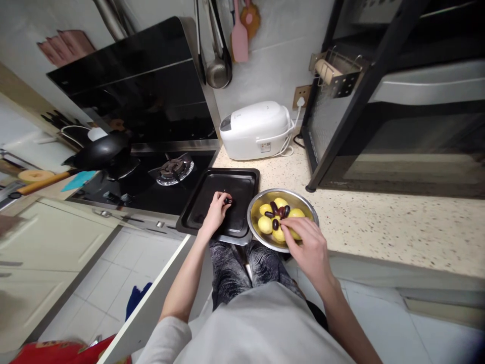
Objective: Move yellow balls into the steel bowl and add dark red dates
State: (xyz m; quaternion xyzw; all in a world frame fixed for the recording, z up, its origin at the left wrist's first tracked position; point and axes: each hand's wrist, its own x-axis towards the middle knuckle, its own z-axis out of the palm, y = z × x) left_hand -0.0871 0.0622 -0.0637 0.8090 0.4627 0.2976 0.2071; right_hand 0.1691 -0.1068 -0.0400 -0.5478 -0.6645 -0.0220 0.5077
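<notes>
A steel bowl [306, 208] on the speckled counter holds several yellow potatoes [265, 224] and a few dark dates [273, 207]. My right hand [308, 245] reaches into the bowl, fingertips touching a date among the potatoes. Left of the bowl lies a black baking tray [212, 187]. My left hand [216, 211] rests over the tray and pinches a small dark date [228, 201] between its fingertips, low above the tray floor.
A white rice cooker [255, 129] stands at the back. A black oven on a rack [397, 146] fills the right. Left of the tray is a gas hob [174, 169] with a black wok [102, 151]. Utensils [227, 40] hang on the wall.
</notes>
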